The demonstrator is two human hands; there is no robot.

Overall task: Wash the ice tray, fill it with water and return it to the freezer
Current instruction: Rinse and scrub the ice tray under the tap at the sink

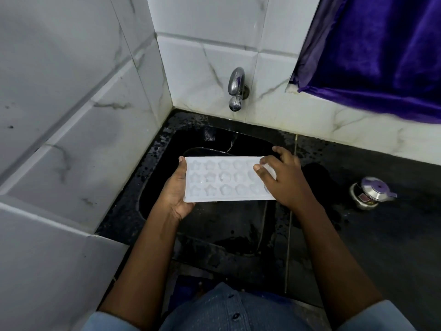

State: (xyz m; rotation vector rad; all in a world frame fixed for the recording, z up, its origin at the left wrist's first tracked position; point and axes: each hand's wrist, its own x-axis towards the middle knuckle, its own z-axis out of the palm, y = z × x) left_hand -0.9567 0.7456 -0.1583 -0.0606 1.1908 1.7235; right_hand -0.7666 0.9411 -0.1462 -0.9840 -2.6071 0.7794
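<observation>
A white ice tray (222, 179) with star and flower shaped cells is held level over the black sink (162, 187). My left hand (175, 194) grips its left end from below, thumb on the rim. Over the tray's right end lies my right hand (284, 180), fingers curled across the top and far edge. The cells face up; I cannot tell whether water is in them. A chrome tap (236, 89) sticks out of the tiled wall above the sink, with no water running from it.
The dark wet counter (358, 235) stretches to the right, with a small steel lidded pot (371, 192) standing on it. White marble-look tiles (71, 115) close in the left and back. A purple curtain (381, 48) hangs at the upper right.
</observation>
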